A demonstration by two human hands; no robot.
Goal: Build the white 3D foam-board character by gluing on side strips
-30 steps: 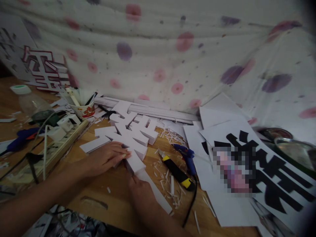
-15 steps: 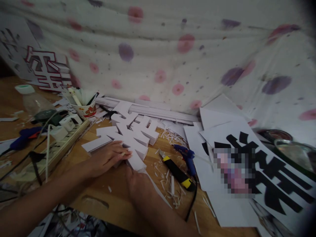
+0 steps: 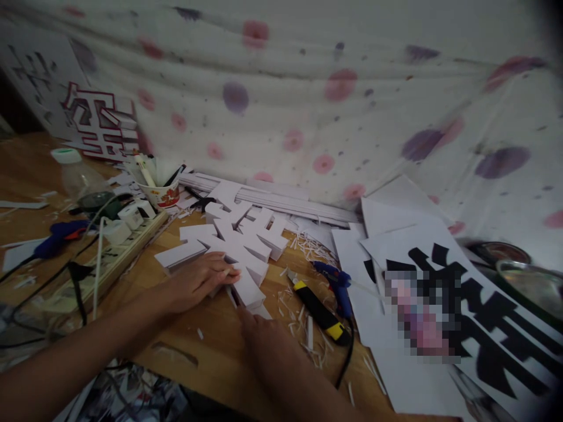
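Note:
A large raised white foam-board character (image 3: 240, 246) lies on the wooden table, with thick side walls on its strokes. My left hand (image 3: 204, 275) rests on its lower part, fingers together and gripping a stroke near the front. Just to the right, my right hand (image 3: 266, 337) is low at the front end of that same stroke, fingers curled. A thin pale edge shows by its fingertips, but I cannot make out what they hold. Right of the character lie a black and yellow utility knife (image 3: 321, 310) and a blue glue gun (image 3: 336, 281).
White scraps (image 3: 308, 246) litter the tabletop. At left are a power strip (image 3: 127, 246) with plugs and cords, another blue glue gun (image 3: 59, 234), a plastic bottle (image 3: 81, 176) and a pen cup (image 3: 162, 195). Paper sheets (image 3: 369, 363) with black lettering cover the right.
My right hand has drawn slightly down and right, away from the stroke's underside. The left hand keeps its place on the character. The whole view has shifted a little.

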